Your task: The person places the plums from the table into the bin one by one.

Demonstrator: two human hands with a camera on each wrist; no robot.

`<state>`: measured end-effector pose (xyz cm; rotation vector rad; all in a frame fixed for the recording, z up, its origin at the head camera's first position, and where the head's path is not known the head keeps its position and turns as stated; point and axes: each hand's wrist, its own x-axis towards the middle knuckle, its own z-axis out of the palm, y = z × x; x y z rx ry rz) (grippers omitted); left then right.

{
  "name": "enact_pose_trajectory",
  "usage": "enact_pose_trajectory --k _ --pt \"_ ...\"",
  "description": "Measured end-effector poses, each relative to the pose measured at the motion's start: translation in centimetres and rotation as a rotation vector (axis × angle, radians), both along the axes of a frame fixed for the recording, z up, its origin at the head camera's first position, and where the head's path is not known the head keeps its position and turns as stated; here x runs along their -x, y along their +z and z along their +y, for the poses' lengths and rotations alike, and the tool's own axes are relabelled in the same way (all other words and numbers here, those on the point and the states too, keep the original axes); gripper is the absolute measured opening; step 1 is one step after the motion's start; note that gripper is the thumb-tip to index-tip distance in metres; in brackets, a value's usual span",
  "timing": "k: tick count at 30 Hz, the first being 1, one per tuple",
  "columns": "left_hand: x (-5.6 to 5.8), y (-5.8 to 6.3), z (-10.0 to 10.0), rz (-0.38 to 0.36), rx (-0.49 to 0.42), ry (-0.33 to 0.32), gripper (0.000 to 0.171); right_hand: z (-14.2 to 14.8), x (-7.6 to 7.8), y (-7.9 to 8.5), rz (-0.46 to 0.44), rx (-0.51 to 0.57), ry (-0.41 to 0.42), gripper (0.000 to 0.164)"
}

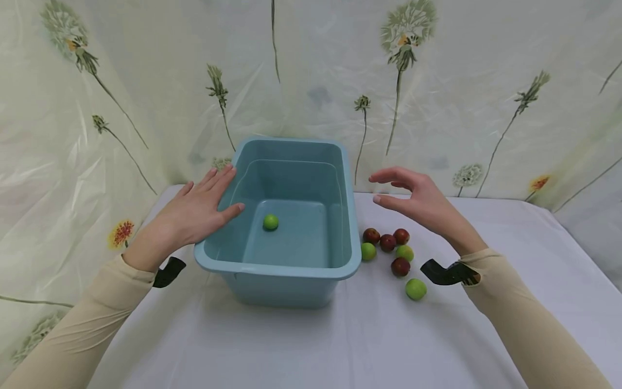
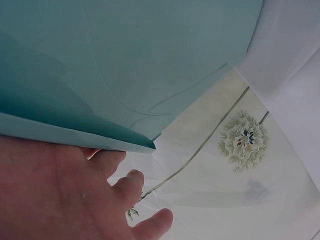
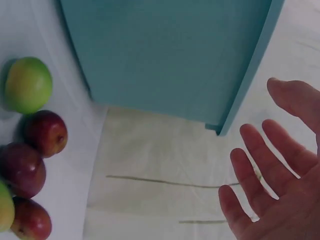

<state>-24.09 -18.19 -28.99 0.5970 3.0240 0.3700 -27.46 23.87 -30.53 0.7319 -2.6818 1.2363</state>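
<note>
A light blue plastic tub [image 1: 286,270] stands on the table with one small green fruit [image 1: 270,222] on its floor. Along the tub's left rim lies my left hand [image 1: 201,208], its fingers straight and spread, thumb over the inside; in the left wrist view it rests against the rim's underside edge. My right hand [image 1: 413,197] hovers to the right of the tub, fingers loosely bent, thumb apart, with nothing between them. Below it on the table are several small red fruits [image 1: 387,242] and three green fruits [image 1: 416,289], the red ones round and glossy in the right wrist view.
A white cloth [image 1: 301,346] covers the table. Behind and to both sides hangs a pale curtain [image 1: 320,70] printed with dandelions. Black straps with mounts [image 1: 444,272] sit at both wrists, over beige sleeves [image 1: 529,319].
</note>
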Motion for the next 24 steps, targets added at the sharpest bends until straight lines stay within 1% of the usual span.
enact_pose_trajectory --k 5,11,14,21,24 --pt "0.0 0.1 0.0 -0.005 -0.003 0.001 0.079 0.9 0.0 -0.8 -0.012 -0.02 -0.028 0.041" --pt "0.0 0.1 0.0 -0.007 -0.003 -0.003 0.078 2.2 -0.1 -2.2 -0.049 -0.043 -0.056 0.041" --pt "0.0 0.1 0.0 -0.008 -0.001 -0.004 0.078 2.7 -0.1 -2.8 -0.062 -0.049 -0.063 0.042" --pt "0.0 0.1 0.0 -0.002 -0.005 -0.004 0.078 4.0 -0.2 -4.0 -0.062 -0.058 -0.05 0.043" --pt "0.0 0.1 0.0 -0.003 -0.006 -0.003 0.078 4.7 -0.1 -4.6 -0.07 -0.058 -0.064 0.042"
